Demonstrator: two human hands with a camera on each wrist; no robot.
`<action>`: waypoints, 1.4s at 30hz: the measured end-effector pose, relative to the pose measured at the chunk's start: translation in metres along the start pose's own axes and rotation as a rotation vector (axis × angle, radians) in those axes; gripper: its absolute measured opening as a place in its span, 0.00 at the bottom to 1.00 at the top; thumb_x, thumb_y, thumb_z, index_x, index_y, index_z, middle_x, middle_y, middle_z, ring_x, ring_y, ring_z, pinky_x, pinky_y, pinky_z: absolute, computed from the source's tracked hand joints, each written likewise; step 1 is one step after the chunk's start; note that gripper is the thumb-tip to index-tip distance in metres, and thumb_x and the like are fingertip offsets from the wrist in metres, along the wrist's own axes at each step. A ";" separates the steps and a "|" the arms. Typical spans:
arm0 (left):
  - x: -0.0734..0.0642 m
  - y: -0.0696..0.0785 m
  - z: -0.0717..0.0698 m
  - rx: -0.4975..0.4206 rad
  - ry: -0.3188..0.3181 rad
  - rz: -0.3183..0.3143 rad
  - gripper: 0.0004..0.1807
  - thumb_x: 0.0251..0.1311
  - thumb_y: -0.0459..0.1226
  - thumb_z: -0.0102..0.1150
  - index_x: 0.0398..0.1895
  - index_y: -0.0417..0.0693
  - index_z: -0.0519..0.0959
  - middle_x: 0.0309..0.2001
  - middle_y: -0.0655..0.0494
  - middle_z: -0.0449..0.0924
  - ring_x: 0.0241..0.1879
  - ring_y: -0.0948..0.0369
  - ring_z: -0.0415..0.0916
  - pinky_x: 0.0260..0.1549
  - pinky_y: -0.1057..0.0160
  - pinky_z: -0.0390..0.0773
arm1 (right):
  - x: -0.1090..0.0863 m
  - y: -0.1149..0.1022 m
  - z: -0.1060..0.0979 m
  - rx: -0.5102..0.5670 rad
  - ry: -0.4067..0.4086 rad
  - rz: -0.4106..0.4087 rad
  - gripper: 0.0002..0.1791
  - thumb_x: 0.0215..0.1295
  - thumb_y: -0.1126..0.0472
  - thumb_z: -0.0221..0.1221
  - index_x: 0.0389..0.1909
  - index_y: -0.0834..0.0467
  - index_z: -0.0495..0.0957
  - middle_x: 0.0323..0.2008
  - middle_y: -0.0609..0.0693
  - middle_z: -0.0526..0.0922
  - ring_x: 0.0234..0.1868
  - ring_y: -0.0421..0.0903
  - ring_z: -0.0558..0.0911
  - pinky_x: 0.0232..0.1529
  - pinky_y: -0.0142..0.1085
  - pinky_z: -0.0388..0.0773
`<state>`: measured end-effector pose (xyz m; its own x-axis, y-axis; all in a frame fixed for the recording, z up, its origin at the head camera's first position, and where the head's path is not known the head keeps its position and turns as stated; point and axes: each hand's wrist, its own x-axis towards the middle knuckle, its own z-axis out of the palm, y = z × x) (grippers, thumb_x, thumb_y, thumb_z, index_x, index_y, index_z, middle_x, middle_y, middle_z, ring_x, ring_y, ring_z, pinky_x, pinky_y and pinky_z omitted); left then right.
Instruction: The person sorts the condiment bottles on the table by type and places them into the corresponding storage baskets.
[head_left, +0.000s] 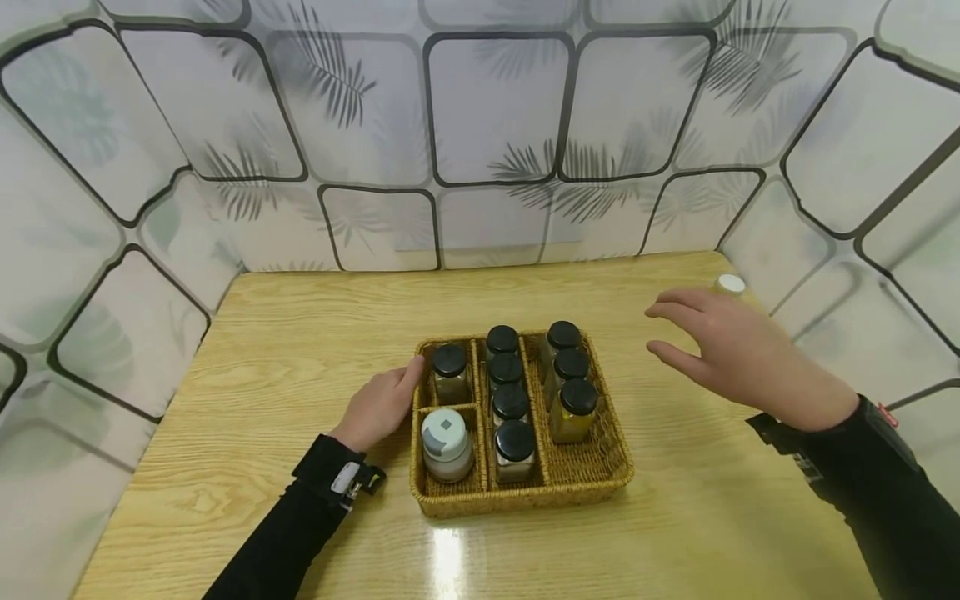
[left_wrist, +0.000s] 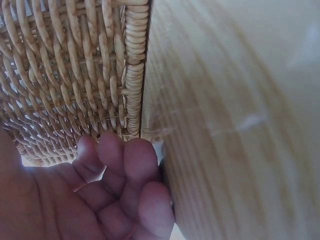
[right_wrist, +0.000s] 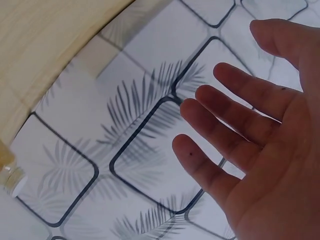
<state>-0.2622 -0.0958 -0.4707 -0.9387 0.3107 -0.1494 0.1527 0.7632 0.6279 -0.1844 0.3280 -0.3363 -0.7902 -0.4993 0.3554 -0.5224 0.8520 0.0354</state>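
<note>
A woven wicker basket (head_left: 521,502) with compartments sits on the wooden table. Along its left side my left hand (head_left: 378,406) holds it, thumb at the rim near the far left corner. In the left wrist view, curled fingers (left_wrist: 142,162) meet the lower edge of the basket's woven wall (left_wrist: 65,75). Black-lidded jars fill much of it: one jar (head_left: 450,375) back left, a middle row (head_left: 514,450), and a right row with a yellow jar (head_left: 573,412) in front. A pale-lidded jar (head_left: 447,446) stands front left. My right hand (head_left: 731,350) hovers right of the basket, fingers extended, holding nothing.
A white-capped bottle (head_left: 730,285) stands at the table's back right, partly hidden behind the right hand; the right wrist view catches this bottle (right_wrist: 11,175) at its left edge. Patterned cloth (head_left: 495,108) walls in the back and sides of the table (head_left: 300,333).
</note>
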 end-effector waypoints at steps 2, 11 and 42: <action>0.000 0.000 0.000 -0.003 0.001 0.000 0.48 0.73 0.69 0.17 0.60 0.44 0.79 0.50 0.41 0.83 0.55 0.47 0.81 0.53 0.45 0.75 | -0.001 0.006 -0.002 0.005 -0.002 0.015 0.22 0.57 0.58 0.73 0.51 0.61 0.81 0.49 0.57 0.82 0.47 0.57 0.83 0.46 0.52 0.79; 0.000 0.000 0.000 -0.004 0.006 0.011 0.47 0.74 0.68 0.17 0.61 0.44 0.79 0.50 0.42 0.82 0.54 0.48 0.81 0.52 0.46 0.75 | -0.009 0.034 -0.007 0.028 -0.050 0.116 0.23 0.60 0.60 0.71 0.54 0.62 0.80 0.52 0.60 0.81 0.52 0.60 0.79 0.48 0.55 0.76; 0.002 0.000 -0.001 -0.002 -0.009 -0.011 0.46 0.72 0.70 0.16 0.41 0.45 0.79 0.29 0.48 0.73 0.39 0.55 0.78 0.43 0.53 0.71 | -0.037 0.147 0.026 0.118 -0.223 0.391 0.30 0.67 0.59 0.66 0.64 0.70 0.69 0.65 0.76 0.61 0.62 0.77 0.62 0.60 0.68 0.57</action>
<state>-0.2641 -0.0957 -0.4704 -0.9376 0.3072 -0.1628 0.1418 0.7654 0.6278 -0.2401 0.4675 -0.3690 -0.9781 -0.1766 0.1106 -0.1939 0.9658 -0.1723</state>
